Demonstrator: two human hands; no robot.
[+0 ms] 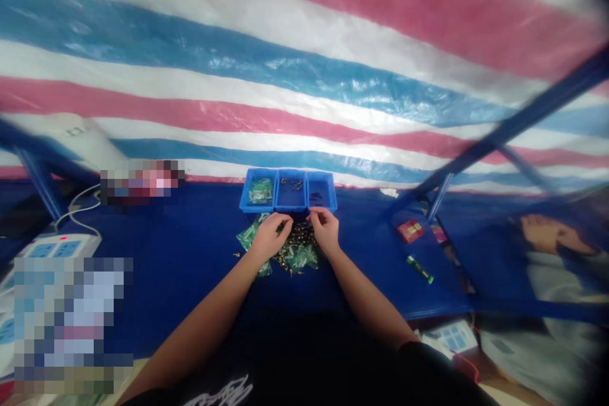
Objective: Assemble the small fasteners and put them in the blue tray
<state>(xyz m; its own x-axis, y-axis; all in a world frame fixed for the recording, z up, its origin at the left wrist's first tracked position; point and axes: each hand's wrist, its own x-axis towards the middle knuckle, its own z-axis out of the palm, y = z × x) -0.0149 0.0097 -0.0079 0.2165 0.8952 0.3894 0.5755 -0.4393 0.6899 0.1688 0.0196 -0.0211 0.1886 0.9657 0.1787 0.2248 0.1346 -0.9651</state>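
My left hand point(272, 236) is closed in a pinch at the left of a mixed pile, near the front of the blue bins. To its right, my right hand point(325, 228) is pinched too, close to the right bin point(328, 208). Whatever either hand holds is too small to make out. Between and below them lie dark and brass-coloured small metal parts point(301, 235) and green-and-clear packets point(304, 258). Similar packets point(261, 191) fill part of the left bin point(243, 203). A few metal pieces sit in the middle bin point(291, 201), and small dark pieces point(316, 196) in the right one.
The blue tabletop point(190, 279) carries a red box point(410, 231) and a green-and-black tube-like item point(420, 269) at right. A white power strip point(71, 245) with cables lies left. Blue frame bars point(480, 136) slant at right, where another person's hands point(554, 233) show. Striped sheeting hangs behind.
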